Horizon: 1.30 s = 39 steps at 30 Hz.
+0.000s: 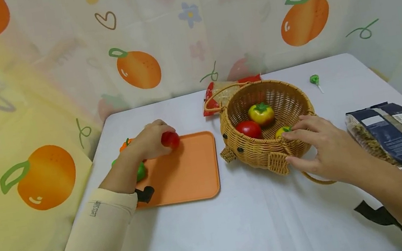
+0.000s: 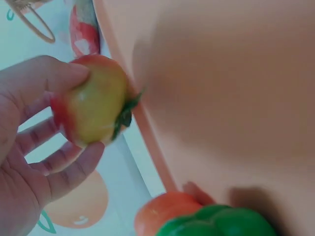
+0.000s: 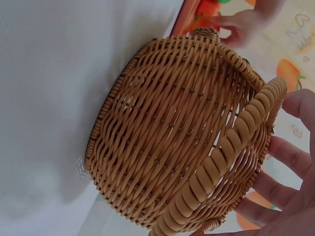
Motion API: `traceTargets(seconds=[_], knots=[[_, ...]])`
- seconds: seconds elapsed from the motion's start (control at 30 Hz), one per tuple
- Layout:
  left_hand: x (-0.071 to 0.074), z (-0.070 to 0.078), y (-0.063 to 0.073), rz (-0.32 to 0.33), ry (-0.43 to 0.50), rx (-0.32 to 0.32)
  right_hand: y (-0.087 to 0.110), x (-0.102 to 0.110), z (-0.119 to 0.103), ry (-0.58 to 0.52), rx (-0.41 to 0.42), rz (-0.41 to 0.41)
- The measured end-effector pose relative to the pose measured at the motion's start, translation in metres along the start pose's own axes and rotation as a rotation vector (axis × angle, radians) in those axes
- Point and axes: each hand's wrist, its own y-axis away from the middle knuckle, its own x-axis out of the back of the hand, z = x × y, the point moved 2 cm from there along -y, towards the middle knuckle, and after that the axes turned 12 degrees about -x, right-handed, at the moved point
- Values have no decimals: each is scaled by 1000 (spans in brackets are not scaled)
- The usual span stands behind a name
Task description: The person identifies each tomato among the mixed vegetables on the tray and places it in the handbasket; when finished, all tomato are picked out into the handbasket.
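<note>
In the left wrist view, a red-and-yellow tomato with a green leafy top is between the thumb and fingers of my left hand. That hand holds it above the orange tray. My right hand rests at the near right rim of the wicker basket, its fingers spread and fairly straight, its thumb by the handle. Inside the basket lie a red fruit, a yellow tomato with a green top and another yellow one, partly hidden by the rim and fingers.
A green pepper and an orange one lie at the tray's left side. Behind the basket is a red packet. A green lollipop and a dark blue bag lie to the right on the white table.
</note>
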Motion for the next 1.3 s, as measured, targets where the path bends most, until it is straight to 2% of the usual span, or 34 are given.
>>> traceTargets(seconds=[0.2,0.47,0.7,0.83,0.93,1.03,1.17,1.3], knots=[[5,14,-9,32,71,-15,0,0,0,0,-12,-5],[19,38,-16,132,157,-43,-2,-1,1,-19,15,9],[33,68,-28,275,227,-139,-1,-1,1,-14,-9,-9],[42,88,-41,360,264,-213,-1,-1,2,-11,-13,-14],[47,105,-52,395,298,-267,-2,-1,2,-10,-11,-18],[51,123,-65,397,319,-308,-2,-1,2,-13,-19,-27],[51,145,-81,353,290,-350,-1,-1,2,-12,-23,-24],[43,162,-97,273,194,-399,-1,-1,2,-21,3,-2]])
